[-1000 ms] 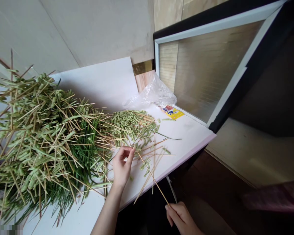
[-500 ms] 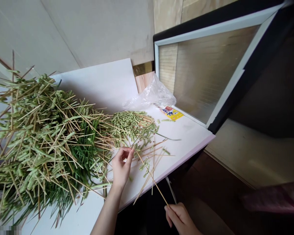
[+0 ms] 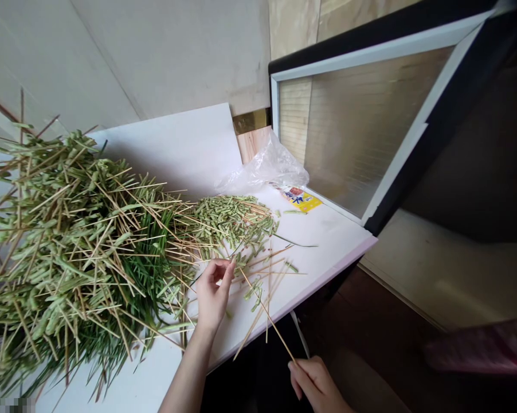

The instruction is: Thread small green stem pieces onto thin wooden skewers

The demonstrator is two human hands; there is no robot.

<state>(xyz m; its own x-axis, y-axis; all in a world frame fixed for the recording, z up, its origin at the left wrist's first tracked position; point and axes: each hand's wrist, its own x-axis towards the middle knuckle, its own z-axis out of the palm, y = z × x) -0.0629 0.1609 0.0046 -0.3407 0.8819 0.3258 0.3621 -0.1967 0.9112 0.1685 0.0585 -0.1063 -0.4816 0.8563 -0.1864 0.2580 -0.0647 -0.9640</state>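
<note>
My right hand (image 3: 314,381) grips the lower end of a thin wooden skewer (image 3: 279,335), which slants up and left over the table edge. The skewer's far end reaches the fingertips of my left hand (image 3: 213,292). There the thumb and forefinger are pinched together, and whatever lies between them is too small to make out. Beside the skewer are a few cut green bean pieces (image 3: 255,292) and several loose skewers (image 3: 252,330). Behind my left hand spreads a heap of short cut bean pieces (image 3: 224,221), with more skewers lying in it.
A large pile of skewered green beans (image 3: 78,229) fills the table's left side, with dark green leafy stalks (image 3: 144,258) among it. Toward the back lie a clear plastic bag (image 3: 269,166) and a yellow packet (image 3: 304,201). A framed glass panel (image 3: 361,126) stands at the right.
</note>
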